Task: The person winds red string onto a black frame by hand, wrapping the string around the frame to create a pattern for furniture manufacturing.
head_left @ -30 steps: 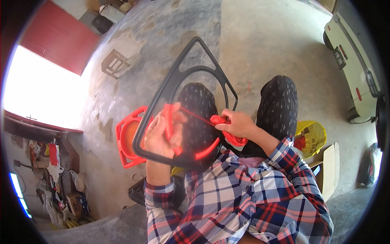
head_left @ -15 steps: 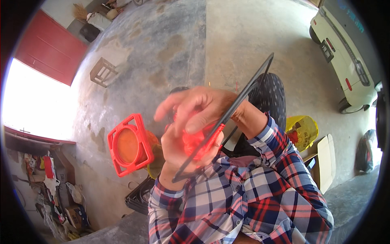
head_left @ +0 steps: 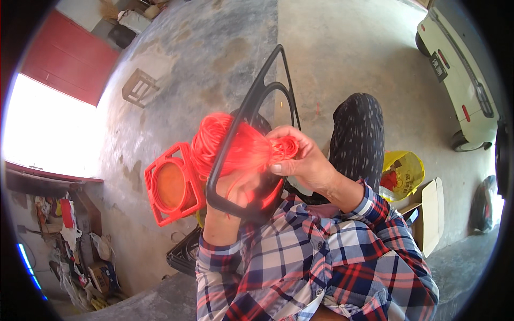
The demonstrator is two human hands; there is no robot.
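Presently, the hank of red cord (head_left: pixel 230 144) is between the two hands, above the person's lap, and one bar of the black frame (head_left: pixel 250 107) crosses in front of it. The right hand (head_left: pixel 306 167) has its thumb and fingers closed in a pinch upon the narrow, looped end of the hank. The left hand (head_left: pixel 229 197) is under the wide end, partly behind the frame, with a thin strand lying near its fingers; how far these fingers are open, or how firmly they grip, I cannot tell. To handle the cord well, I think the right pinch should be firm but not crushing, so that the small loops remain in order. The left hand would better support the loose coils from below, because they could slip and tangle around the bar. It seems wise also to free the thin strand gently, without pulling, as a sudden pull may tighten a knot.
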